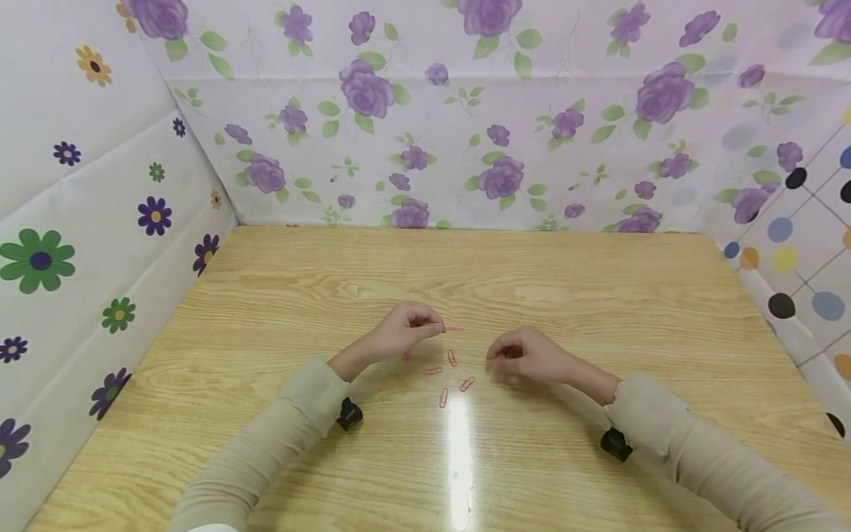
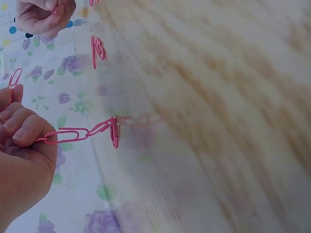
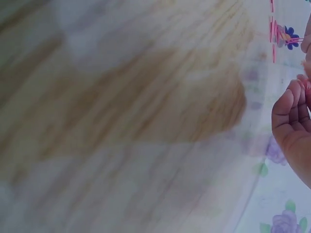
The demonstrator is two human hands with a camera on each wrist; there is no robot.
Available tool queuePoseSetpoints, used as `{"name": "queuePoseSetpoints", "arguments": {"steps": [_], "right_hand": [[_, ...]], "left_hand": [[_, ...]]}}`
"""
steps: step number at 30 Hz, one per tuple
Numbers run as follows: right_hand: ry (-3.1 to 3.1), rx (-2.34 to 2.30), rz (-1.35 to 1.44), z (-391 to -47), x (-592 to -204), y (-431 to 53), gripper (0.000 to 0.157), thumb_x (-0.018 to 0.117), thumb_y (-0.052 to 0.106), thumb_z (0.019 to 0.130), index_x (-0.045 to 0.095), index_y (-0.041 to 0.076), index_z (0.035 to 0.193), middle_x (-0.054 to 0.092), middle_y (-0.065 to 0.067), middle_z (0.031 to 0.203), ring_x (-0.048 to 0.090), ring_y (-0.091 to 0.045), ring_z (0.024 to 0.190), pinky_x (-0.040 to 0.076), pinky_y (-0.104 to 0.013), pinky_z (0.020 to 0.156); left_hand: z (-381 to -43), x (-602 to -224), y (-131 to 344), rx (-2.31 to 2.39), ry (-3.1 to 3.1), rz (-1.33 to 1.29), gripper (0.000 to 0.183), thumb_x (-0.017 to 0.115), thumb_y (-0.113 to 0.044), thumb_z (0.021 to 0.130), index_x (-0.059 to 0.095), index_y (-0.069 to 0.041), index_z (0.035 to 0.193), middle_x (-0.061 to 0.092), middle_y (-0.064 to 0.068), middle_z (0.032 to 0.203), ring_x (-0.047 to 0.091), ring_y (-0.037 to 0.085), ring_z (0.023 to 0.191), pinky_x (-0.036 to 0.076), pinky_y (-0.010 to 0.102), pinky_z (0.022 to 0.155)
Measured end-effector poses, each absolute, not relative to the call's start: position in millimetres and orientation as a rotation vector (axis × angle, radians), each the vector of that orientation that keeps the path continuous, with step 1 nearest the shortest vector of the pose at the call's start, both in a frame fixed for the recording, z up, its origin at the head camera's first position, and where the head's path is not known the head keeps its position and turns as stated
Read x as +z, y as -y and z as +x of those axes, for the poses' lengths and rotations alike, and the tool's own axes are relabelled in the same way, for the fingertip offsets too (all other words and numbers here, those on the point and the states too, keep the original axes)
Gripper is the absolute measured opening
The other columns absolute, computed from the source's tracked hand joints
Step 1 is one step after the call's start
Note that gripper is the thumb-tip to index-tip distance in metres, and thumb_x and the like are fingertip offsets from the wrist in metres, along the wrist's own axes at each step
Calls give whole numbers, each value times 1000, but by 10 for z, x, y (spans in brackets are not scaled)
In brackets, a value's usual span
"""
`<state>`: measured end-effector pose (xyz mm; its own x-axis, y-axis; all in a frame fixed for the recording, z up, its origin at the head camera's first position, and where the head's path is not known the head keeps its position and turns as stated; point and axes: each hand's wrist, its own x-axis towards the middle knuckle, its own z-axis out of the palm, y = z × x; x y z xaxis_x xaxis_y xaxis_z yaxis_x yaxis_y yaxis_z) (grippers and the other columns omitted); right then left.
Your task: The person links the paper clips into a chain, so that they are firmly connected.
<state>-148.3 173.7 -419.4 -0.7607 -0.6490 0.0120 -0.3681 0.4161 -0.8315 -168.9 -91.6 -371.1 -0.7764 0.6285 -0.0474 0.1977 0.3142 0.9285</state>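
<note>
Fingers of my left hand (image 1: pixel 402 334) are pinching a pink paper clip (image 1: pixel 455 328) just beyond the loose clips (image 1: pixel 452 358); its long axis is running nearly level from left to right, its free end pointing toward my right hand (image 1: pixel 532 357). That hand is hovering to the right of the loose clips, its fingertips gripping a second pink piece (image 2: pixel 54 9); only a sliver is showing, so I'm not able to tell which way it is pointing. To the left of the loose clips, a linked chain (image 1: pixel 408 355) is hanging from my curled left fingers toward the wooden table (image 1: pixel 598 295), its lowest link turning crosswise to the others. Its upper end is disappearing inside my grip, so its full length is staying hidden from me. Among the four loose clips, the farthest is pointing away from me, leaning slightly left, the left one is lying almost sideways, the right one is slanting away rightward, and the nearest is running nearly straight away. In the right wrist view, the frame's edge is cutting off both my hands.
</note>
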Motion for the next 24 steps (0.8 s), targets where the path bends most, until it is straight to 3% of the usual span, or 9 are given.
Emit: {"name": "queuePoseSetpoints", "arguments": {"steps": [5, 9, 16, 24], "right_hand": [[-2365, -1276, -875, -1498, -4191, -1749, 22, 65, -3, 79, 64, -6, 100, 62, -8, 82, 55, -12, 74, 48, -24, 64], [-2406, -1282, -880, -1507, -4185, -1757, 18, 61, -4, 83, 65, -6, 100, 65, -11, 88, 58, -13, 79, 49, -25, 68], [-2449, -1324, -838, -1516, -4128, -1757, 16, 61, 3, 86, 68, -4, 97, 67, -14, 94, 62, -14, 83, 50, -25, 69], [-2457, -1362, -764, -1547, -4114, -1741, 16, 61, 3, 85, 68, -4, 99, 66, -13, 94, 60, -13, 83, 49, -24, 68]], "left_hand": [[-1693, -3710, 911, 1460, -2188, 741, 16, 53, -7, 92, 66, 3, 96, 57, 1, 77, 36, 8, 39, 41, 49, 41], [-1694, -3713, 909, 1463, -2181, 731, 17, 53, -7, 92, 66, 3, 96, 58, 2, 76, 35, 7, 38, 40, 48, 41], [-1690, -3724, 910, 1486, -2135, 756, 18, 51, -8, 93, 65, 3, 96, 60, 25, 81, 32, 8, 34, 36, 43, 39], [-1690, -3727, 897, 1493, -2133, 764, 18, 51, -6, 93, 65, 4, 96, 54, 0, 61, 31, 7, 33, 34, 29, 38]]}}
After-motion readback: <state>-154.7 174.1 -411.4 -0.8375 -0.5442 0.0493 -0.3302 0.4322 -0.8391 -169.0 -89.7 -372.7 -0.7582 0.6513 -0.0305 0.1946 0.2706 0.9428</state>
